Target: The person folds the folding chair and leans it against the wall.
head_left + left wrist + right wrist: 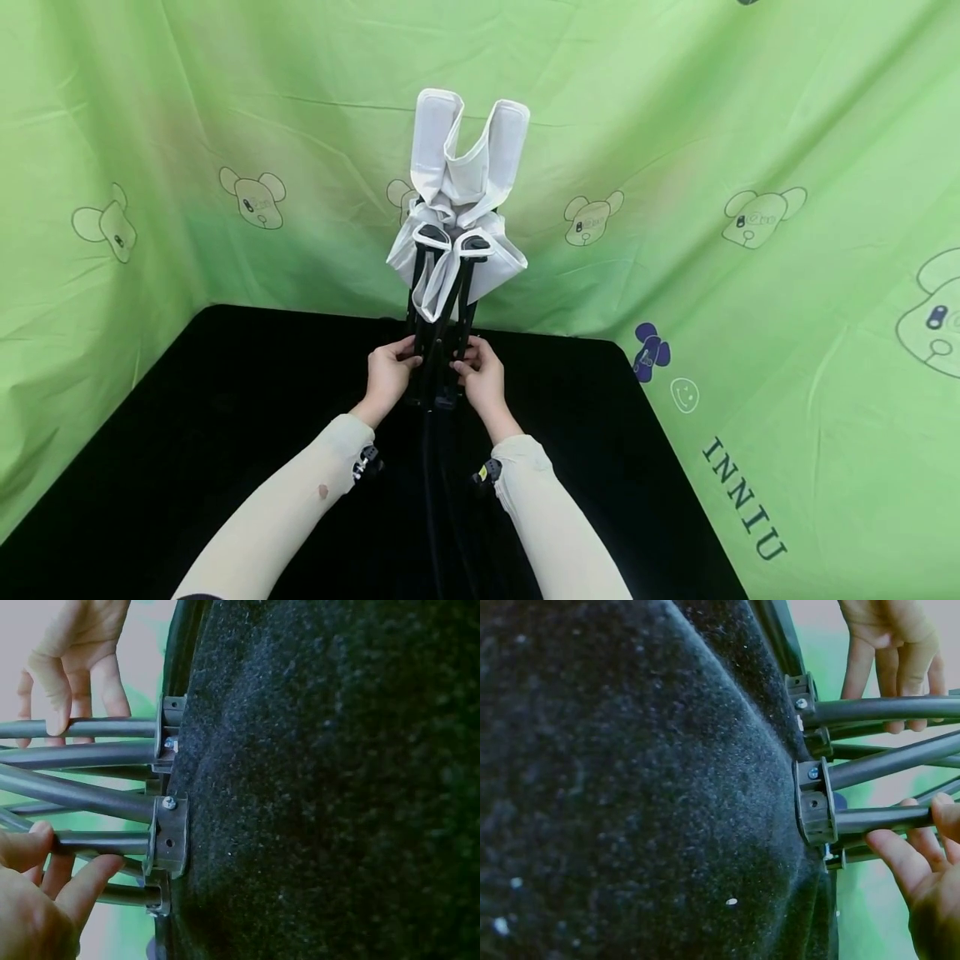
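A folded camp chair with white fabric [468,177] and black tubular legs stands upright on the black-covered table in the head view. My left hand [387,375] pinches a leg tube on its left side, thumb toward me. On the opposite side, my right hand [483,378] holds another tube between thumb and fingers. The left wrist view shows a dark tube [112,841] at my left fingertips, ending in a riveted foot bracket [171,838] against the black cloth. From the right wrist, a matching tube [885,818] runs between bracket [815,802] and right hand [937,900].
The black cloth [247,400] covers a table whose far edge lies just behind the chair. Green curtains [675,108] with printed bear heads hang behind and at both sides. Small cameras are strapped to the left wrist [367,463] and right wrist [487,473].
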`<state>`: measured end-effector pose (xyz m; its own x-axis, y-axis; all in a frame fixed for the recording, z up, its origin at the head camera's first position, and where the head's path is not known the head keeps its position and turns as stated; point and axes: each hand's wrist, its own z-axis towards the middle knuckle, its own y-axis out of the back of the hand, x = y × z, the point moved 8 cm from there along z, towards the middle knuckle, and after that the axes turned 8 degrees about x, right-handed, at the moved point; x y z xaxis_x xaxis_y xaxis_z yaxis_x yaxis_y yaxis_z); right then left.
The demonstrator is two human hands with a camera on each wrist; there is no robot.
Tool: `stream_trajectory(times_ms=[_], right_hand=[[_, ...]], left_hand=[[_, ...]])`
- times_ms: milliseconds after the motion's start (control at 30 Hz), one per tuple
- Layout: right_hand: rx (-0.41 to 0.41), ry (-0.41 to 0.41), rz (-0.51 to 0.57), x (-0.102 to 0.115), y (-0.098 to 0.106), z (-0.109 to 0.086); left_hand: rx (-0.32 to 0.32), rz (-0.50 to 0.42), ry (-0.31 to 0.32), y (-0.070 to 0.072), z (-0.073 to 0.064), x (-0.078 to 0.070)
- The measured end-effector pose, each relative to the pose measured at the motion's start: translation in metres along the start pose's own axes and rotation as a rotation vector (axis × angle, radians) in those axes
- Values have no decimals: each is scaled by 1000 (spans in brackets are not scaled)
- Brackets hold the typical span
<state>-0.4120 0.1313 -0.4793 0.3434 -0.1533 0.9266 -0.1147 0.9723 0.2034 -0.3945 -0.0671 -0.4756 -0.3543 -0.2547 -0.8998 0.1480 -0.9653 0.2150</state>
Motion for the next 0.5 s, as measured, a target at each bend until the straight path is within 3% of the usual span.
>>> stream_trajectory(times_ms=[267,500], right_hand=[[3,10,-4,0,-3,4],[4,23,-21,1,0,4]], left_hand=[[-44,29,-15,2,3,-1],[-26,96,-20,0,2,-2]])
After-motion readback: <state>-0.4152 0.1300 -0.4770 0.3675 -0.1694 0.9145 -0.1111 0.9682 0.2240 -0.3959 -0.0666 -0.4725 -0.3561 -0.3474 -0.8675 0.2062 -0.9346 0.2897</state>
